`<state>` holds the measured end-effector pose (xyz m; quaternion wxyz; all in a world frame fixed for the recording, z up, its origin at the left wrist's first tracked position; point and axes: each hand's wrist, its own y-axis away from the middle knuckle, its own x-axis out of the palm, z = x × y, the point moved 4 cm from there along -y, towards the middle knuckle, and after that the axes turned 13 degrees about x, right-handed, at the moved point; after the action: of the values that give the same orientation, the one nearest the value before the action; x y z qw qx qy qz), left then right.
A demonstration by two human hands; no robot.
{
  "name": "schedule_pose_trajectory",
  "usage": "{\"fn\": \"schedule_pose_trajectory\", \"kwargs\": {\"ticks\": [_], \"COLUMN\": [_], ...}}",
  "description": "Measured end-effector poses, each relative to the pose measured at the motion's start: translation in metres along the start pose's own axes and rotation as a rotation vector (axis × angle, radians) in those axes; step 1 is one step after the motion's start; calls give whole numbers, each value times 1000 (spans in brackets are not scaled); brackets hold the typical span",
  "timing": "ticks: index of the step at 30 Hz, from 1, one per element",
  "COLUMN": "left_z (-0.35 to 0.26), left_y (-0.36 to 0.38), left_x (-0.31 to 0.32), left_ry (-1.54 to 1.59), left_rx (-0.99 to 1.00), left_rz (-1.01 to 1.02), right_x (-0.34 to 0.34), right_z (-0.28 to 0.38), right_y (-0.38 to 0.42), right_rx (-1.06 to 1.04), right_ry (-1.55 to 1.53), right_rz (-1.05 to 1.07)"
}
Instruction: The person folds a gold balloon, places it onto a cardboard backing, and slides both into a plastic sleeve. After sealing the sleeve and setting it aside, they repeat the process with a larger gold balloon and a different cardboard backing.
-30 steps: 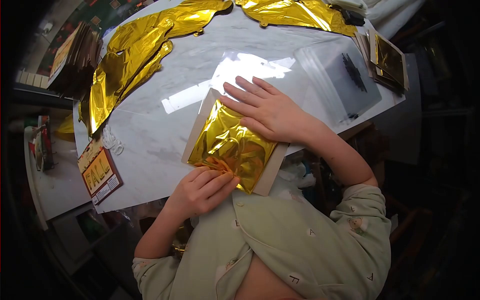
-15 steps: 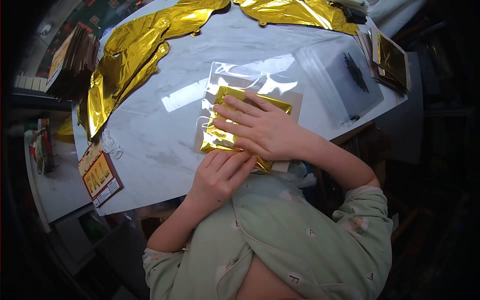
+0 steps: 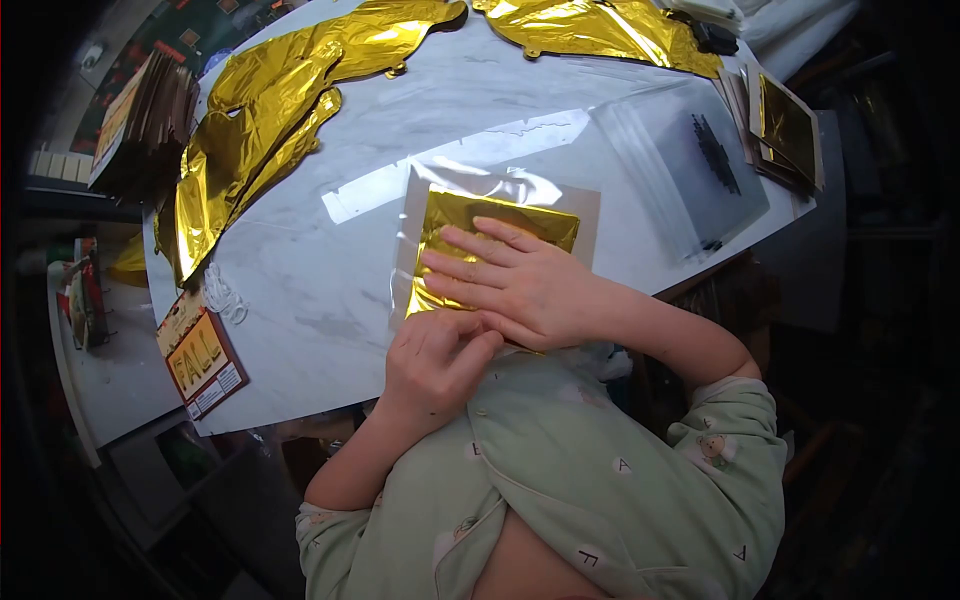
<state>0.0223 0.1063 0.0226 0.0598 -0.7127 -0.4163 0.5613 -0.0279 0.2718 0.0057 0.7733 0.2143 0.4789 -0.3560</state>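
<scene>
A folded gold foil balloon point(image 3: 540, 217) lies on a grey-brown card point(image 3: 590, 205) near the front edge of the table, with a clear plastic bag point(image 3: 402, 235) around or beneath it. My right hand point(image 3: 525, 290) rests flat on the foil, palm down and fingers spread. At the foil's near edge, my left hand point(image 3: 435, 362) is closed with its fingers curled and the thumb pressed in. It seems to pinch that edge, though the fingertips are partly hidden.
Flat gold foil balloons point(image 3: 265, 130) line the far left, another point(image 3: 600, 30) the back. Right are a clear zip bag point(image 3: 660, 150) holding black pieces and stacked cards point(image 3: 790, 125). A "FALL" package point(image 3: 200, 360), white string point(image 3: 224, 295) and a card stack point(image 3: 140, 125) are left.
The foil now looks flatter and squarer, with its loose near corner no longer sticking out. My right hand has slid slightly toward me; my left fingers have curled in more tightly.
</scene>
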Motion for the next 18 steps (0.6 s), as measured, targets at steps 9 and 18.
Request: {"fn": "schedule_pose_trajectory", "kwargs": {"ticks": [9, 18], "left_z": [8, 19], "left_y": [0, 14], "left_x": [-18, -13], "left_ry": [-10, 136], "left_rx": [-116, -199], "left_rz": [91, 22], "right_x": [-44, -71], "right_z": [-29, -69], "right_y": [-40, -103], "right_rx": [242, 576], "right_ry": [-146, -499], "right_rz": [-478, 201]}}
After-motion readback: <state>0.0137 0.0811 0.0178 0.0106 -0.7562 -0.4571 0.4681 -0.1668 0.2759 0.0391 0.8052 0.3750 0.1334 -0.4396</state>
